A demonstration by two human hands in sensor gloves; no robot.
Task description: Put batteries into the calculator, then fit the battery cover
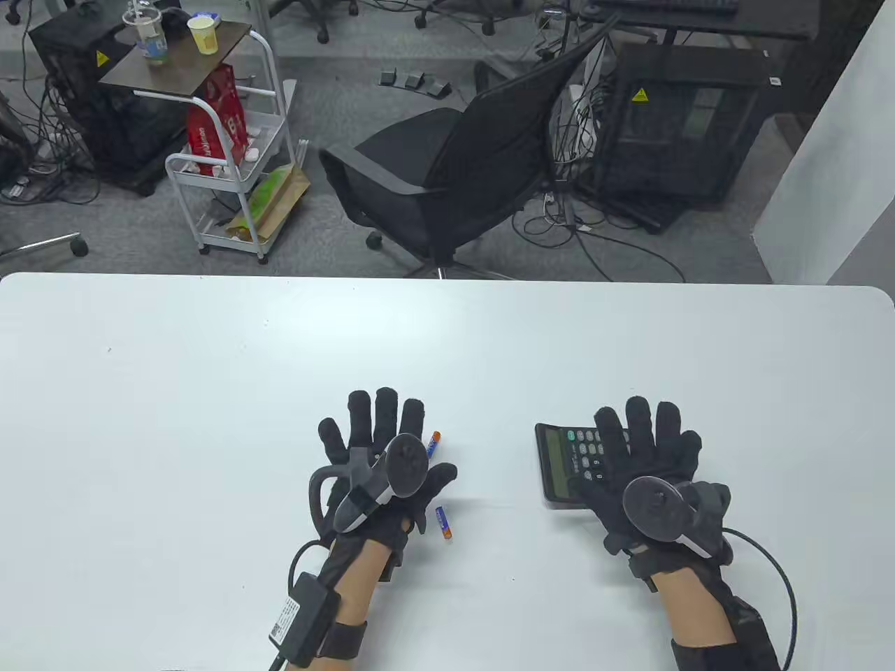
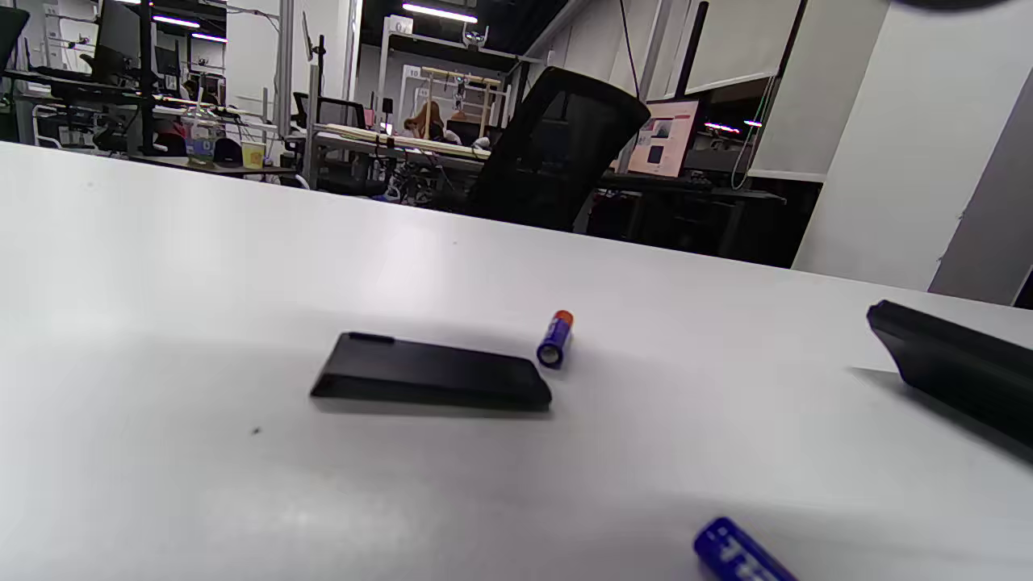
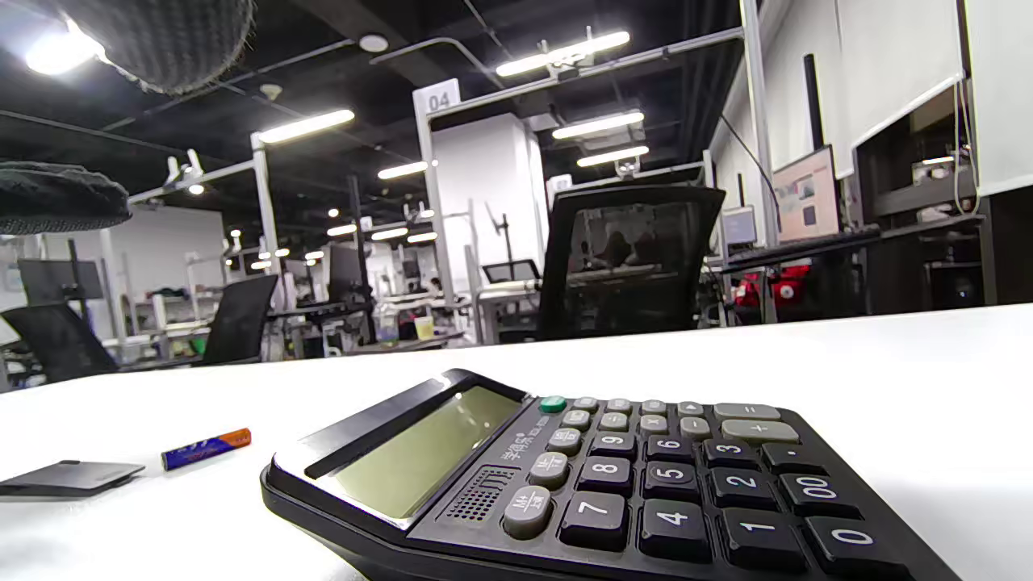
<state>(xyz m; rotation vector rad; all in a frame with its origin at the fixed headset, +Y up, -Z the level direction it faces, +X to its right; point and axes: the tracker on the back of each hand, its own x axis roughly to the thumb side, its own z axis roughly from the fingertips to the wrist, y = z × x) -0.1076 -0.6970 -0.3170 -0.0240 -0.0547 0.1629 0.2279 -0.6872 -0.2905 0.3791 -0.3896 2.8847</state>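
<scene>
Here, both hands, left hand [image 1: 377,461] and right hand [image 1: 647,465], spread flat, grasping nothing; glossy black plastic calculator [image 1: 568,463] beneath right fingers [image 1: 638,419], 2 cylindrical batteries [image 1: 443,522] beside the left

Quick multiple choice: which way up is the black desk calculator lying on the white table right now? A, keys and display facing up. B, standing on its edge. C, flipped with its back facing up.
A: in the right wrist view the black desk calculator shows its grey display and numbered keys upward, lying on the white table.
</scene>
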